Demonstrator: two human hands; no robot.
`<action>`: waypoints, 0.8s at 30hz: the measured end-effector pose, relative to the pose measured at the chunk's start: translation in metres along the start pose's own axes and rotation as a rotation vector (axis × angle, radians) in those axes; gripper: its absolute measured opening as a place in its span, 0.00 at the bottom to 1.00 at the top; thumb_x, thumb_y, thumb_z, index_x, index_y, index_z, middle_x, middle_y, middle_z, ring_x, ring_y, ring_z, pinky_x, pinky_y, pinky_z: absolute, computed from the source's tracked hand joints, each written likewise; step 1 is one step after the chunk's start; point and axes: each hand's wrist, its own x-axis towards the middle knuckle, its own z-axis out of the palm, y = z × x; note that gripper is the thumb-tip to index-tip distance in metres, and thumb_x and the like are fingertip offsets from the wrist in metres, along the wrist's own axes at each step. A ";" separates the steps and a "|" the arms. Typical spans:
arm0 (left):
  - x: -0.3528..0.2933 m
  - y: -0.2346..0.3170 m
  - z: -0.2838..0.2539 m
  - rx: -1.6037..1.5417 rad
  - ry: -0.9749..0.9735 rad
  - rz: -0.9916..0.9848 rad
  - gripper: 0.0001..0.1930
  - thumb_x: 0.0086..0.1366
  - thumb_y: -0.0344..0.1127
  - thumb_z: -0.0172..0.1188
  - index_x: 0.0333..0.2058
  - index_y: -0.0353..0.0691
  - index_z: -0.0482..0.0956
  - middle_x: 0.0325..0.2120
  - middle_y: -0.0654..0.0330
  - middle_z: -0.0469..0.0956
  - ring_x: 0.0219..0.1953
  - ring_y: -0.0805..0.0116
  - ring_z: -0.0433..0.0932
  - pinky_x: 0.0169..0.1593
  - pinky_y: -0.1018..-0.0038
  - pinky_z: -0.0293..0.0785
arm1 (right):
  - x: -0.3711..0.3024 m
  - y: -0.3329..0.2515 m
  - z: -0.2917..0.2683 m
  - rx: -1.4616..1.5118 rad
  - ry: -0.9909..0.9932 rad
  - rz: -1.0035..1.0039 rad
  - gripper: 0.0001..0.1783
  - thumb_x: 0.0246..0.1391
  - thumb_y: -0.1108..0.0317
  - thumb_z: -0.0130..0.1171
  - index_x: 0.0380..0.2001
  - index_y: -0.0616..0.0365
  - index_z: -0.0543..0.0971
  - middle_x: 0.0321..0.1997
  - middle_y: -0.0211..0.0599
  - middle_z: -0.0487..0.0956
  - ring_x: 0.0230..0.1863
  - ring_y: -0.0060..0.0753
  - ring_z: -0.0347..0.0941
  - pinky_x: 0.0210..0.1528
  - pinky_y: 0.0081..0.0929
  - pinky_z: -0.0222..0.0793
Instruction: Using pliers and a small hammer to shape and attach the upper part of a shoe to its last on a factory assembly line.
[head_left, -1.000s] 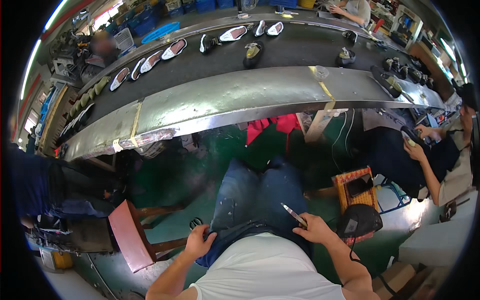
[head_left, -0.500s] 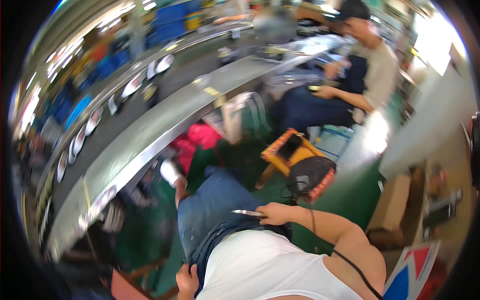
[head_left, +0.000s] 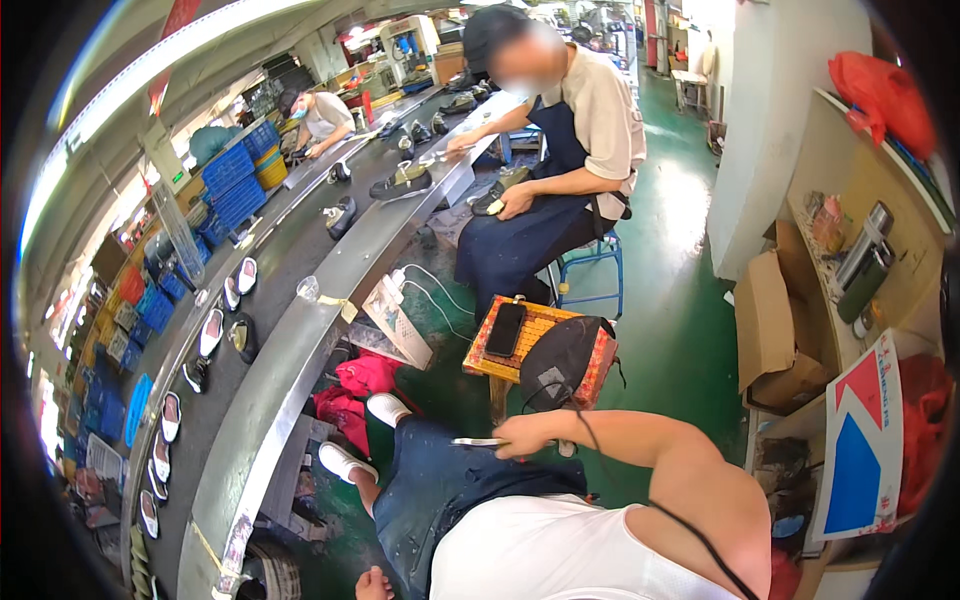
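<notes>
My right hand (head_left: 522, 436) is closed around a slim silver tool (head_left: 476, 441), whose narrow end points left above the dark apron (head_left: 440, 490) on my lap. What kind of tool it is I cannot make out. At the lower edge of the view, my left hand (head_left: 374, 585) shows only its fingers, slightly apart beside the apron, with nothing visible in them. Left of me runs a dark conveyor belt (head_left: 285, 290) carrying shoes, among them a dark shoe (head_left: 242, 338) and a pale-lined shoe (head_left: 211, 332).
A metal ledge (head_left: 300, 345) borders the belt. A co-worker (head_left: 590, 130) sits ahead, holding a shoe (head_left: 502, 190). Between us stands a yellow stool (head_left: 478, 350) bearing a phone (head_left: 505, 330) and a black cap (head_left: 560, 362). A cardboard box (head_left: 770, 325) and shelves (head_left: 850, 340) line the right.
My view has swung, so the belt and co-worker show higher and sharper. My left hand has come away from the apron's edge; my right still holds the silver tool.
</notes>
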 end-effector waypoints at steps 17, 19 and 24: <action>0.021 0.029 0.040 0.901 0.192 -0.058 0.45 0.67 0.69 0.40 0.51 0.20 0.74 0.49 0.27 0.73 0.55 0.36 0.73 0.57 0.54 0.70 | 0.033 -0.019 -0.013 -0.294 -0.003 0.073 0.14 0.52 0.68 0.58 0.42 0.60 0.76 0.36 0.50 0.82 0.41 0.53 0.80 0.41 0.47 0.75; 0.012 0.024 0.035 0.809 0.390 0.168 0.30 0.67 0.50 0.55 0.55 0.27 0.68 0.52 0.35 0.73 0.54 0.38 0.72 0.57 0.53 0.68 | 0.041 -0.028 -0.010 -0.390 -0.130 0.092 0.14 0.51 0.69 0.58 0.42 0.60 0.77 0.36 0.49 0.82 0.42 0.51 0.81 0.41 0.46 0.75; 0.005 0.039 0.056 0.839 0.254 0.231 0.45 0.68 0.66 0.44 0.61 0.22 0.64 0.60 0.29 0.63 0.65 0.39 0.62 0.67 0.57 0.58 | 0.046 -0.023 0.005 -0.450 0.156 0.105 0.17 0.53 0.60 0.62 0.41 0.60 0.76 0.38 0.43 0.82 0.42 0.46 0.80 0.44 0.44 0.73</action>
